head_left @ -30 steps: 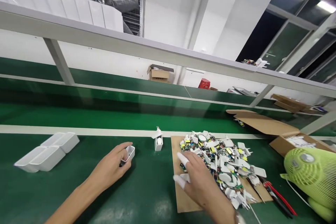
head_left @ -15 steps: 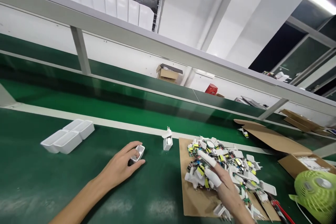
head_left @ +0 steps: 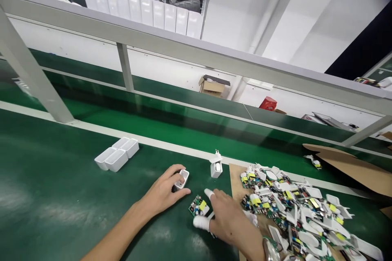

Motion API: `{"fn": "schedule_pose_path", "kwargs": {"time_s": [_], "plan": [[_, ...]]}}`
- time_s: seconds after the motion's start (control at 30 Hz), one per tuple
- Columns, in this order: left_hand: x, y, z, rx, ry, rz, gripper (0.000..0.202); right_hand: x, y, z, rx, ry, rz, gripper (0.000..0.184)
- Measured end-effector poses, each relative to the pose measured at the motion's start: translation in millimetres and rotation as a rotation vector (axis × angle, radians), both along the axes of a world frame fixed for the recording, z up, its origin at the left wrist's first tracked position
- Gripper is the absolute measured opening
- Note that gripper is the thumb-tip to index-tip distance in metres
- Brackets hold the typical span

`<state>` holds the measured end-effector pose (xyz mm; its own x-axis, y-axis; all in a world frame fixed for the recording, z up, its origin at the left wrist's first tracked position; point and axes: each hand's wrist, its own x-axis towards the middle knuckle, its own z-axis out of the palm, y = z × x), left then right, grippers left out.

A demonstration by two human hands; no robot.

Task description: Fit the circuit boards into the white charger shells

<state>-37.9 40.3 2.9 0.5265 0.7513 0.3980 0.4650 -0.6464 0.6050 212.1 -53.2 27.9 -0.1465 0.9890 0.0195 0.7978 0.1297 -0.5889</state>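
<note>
Head view: the right hand [head_left: 229, 215] pinches a circuit board [head_left: 197, 206] by its sides — seemingly to spare its upper face — near an open white case [head_left: 184, 176] on the green bench [head_left: 165, 238]; the left hand [head_left: 167, 191] curls around the case, apparently steadying it, though whether its fingers grasp or merely touch is unclear.

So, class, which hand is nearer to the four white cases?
Left. The left hand is to the right of the four white cases; the right hand is farther right.
</note>
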Motion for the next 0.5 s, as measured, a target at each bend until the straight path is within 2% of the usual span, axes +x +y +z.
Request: {"fn": "schedule_pose_path", "kwargs": {"time_s": [0.1,0.2,0.27,0.4,0.43,0.5], "plan": [[2,-4,1.1,-0.022,0.005,-0.014,0.014,-4,-5,-10.1,0.094,-0.225,0.161,0.043],[1,-5,3.5,-0.053,0.016,-0.012,0.017,1,1,-18.2,0.187,-0.186,0.199,0.06],[-2,-4,5.1,-0.091,-0.003,-0.012,0.031,8,6,-25.9,0.224,-0.133,0.205,0.068],[-6,-2,5.9,-0.272,-0.03,-0.021,0.084,17,6,-45.6,0.32,-0.052,0.19,0.065],[-7,-2,5.6,-0.325,-0.019,-0.021,0.093,16,4,-48.7,0.345,-0.028,0.174,0.065],[-7,-2,4.7,-0.408,0.01,-0.019,0.095,14,2,-50.1,0.39,0.034,0.136,0.063]]}}
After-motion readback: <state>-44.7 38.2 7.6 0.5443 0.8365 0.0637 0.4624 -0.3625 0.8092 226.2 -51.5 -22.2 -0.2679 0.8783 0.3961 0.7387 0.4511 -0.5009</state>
